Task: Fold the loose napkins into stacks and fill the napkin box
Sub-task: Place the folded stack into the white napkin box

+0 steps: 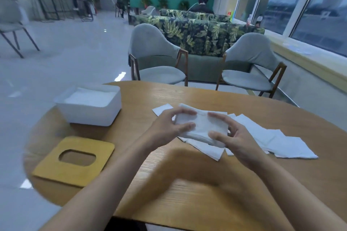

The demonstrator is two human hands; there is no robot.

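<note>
A thick stack of folded white napkins (201, 124) is held just above the wooden table (187, 184), gripped at its left end by my left hand (167, 127) and at its right end by my right hand (232, 137). Loose white napkins (281, 142) lie spread on the table under and to the right of the stack, and one more napkin (162, 109) lies behind my left hand. The white napkin box (90, 107) stands open at the table's far left, with white napkins inside it.
The box's yellow wooden lid (73, 161), with an oval slot, lies flat near the table's left edge. Two grey chairs (155, 56) (249, 62) stand behind the table, a leaf-patterned sofa (197, 32) beyond them. People stand and sit far back.
</note>
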